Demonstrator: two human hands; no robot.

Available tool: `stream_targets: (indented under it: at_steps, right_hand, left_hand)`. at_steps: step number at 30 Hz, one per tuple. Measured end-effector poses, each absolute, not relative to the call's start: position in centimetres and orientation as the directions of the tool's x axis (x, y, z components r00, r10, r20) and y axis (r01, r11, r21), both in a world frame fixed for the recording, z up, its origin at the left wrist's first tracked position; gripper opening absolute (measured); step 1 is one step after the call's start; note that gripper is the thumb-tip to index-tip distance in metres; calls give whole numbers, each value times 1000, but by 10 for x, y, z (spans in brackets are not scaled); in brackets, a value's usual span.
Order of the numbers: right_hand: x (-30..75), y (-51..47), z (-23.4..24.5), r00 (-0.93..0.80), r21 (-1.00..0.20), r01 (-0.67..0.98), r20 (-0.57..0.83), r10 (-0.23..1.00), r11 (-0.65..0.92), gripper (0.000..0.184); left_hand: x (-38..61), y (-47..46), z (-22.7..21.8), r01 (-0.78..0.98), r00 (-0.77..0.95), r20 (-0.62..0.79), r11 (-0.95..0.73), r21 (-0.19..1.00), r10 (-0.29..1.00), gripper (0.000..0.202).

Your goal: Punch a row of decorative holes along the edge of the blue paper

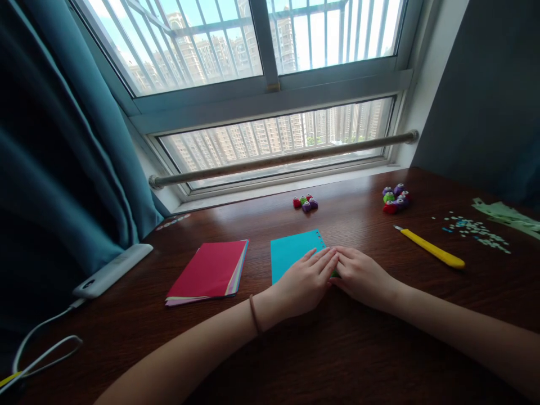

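A sheet of blue paper [291,250] lies on the dark wooden table, with a row of small punched holes along its right edge. Over its near right part lies my left hand [301,284], palm down, its fingers reaching to the right and meeting the other hand's fingertips. My right hand [363,278] is closed at the paper's right edge. Between the two hands a bit of a small green craft punch [335,274] shows; both hands' fingers close around it and cover most of it.
A stack of coloured paper [208,270], red on top, lies to the left. Several small craft punches [306,203] stand near the window, and more craft punches [395,198] farther right. A yellow craft knife [432,247], paper bits [478,230], green strips [506,214] and a white power strip [113,271] lie around.
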State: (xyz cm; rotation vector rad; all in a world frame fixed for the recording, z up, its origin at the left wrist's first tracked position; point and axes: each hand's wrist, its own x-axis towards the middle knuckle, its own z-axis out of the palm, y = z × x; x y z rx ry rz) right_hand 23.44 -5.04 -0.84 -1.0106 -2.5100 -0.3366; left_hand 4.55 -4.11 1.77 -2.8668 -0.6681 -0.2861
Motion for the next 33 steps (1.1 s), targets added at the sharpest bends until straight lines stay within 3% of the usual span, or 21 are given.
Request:
stream_targets:
  at_steps: [4, 8, 13, 22, 33]
  right_hand:
    - [232, -51, -12, -661, 112, 718, 417, 624, 687, 26]
    - [230, -53, -13, -645, 75, 725, 426, 635, 685, 27]
    - [229, -55, -12, -592, -18, 749, 431, 681, 662, 30]
    - [231, -54, -14, -624, 2, 730, 408, 666, 683, 36]
    - [233, -54, -22, -631, 118, 741, 457, 627, 661, 44]
  left_hand:
    - [59, -42, 34, 384, 921, 155, -894, -231, 356, 46]
    - [73, -42, 45, 268, 961, 41, -880, -391, 275, 24]
    - [82, -45, 44, 267, 960, 82, -793, -548, 267, 26]
    - [80, -41, 39, 283, 959, 148, -790, -543, 242, 28]
    - [79, -48, 39, 287, 957, 132, -770, -570, 258, 31]
